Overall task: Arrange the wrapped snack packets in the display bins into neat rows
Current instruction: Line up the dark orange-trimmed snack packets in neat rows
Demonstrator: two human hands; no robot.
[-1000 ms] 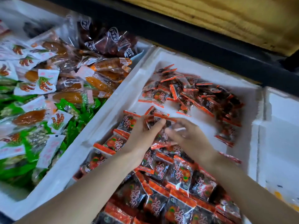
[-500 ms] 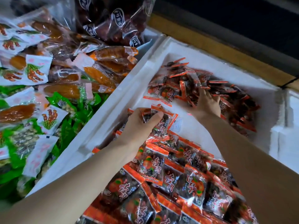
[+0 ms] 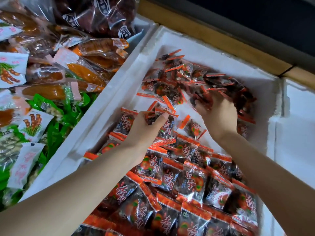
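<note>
I see small snack packets, black with orange ends and red lettering, filling a white foam bin in the middle of my view. In the near half of the bin they lie flat in overlapping neat rows, labels up. At the far end they sit in a loose pile, jumbled at all angles against the back wall. Between the rows and the pile a strip of the bin's white floor shows, and a single packet lies tilted on it.

The left hand reaches in from the lower left, just above the far edge of the rows. Its thumb and fingers pinch a small bunch of packets, held up off the floor. The right hand reaches in from the lower right to the near edge of the loose pile. Its fingers curl down into the pile and close round some of its packets; I cannot see the fingertips among them.

Beyond the bin's left wall lie mixed snacks: green packets, clear packets with orange contents, white packets printed with brown pods and dark red packets at the back. To the right stands a further white foam box. A wooden ledge runs behind the bins
</note>
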